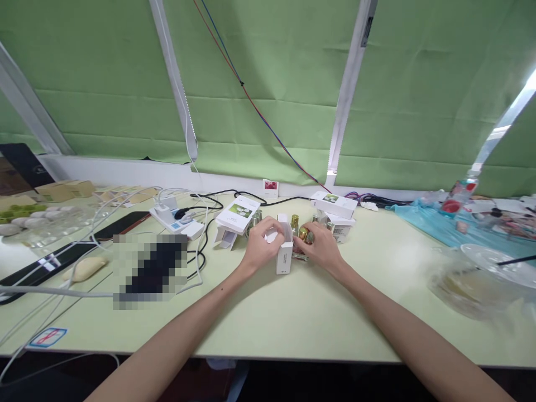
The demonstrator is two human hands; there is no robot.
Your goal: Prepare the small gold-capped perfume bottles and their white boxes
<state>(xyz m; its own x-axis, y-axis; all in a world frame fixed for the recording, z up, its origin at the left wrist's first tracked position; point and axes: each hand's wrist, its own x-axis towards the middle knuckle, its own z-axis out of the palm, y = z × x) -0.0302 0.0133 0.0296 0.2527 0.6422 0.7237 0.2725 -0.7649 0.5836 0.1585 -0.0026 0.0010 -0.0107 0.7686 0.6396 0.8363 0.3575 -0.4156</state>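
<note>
My left hand [262, 244] grips a small white carton [284, 258] that stands upright on the pale green table [293, 318], its top flap open. My right hand [319, 244] is closed round a small glass bottle with a gold cap [304, 234], right beside the carton's open top. Other gold-capped bottles [295, 221] stand just behind the hands. A white box printed with a flower picture [237, 215] leans to the left of them, and another like it [335, 204] lies to the right.
A white power strip [176, 221] with black and white cables sits left of centre, beside dark phones [121, 224] and a blurred patch. Clear plastic containers [481, 276] and a blue bag [435, 223] fill the right. Green blinds [268, 84] hang behind.
</note>
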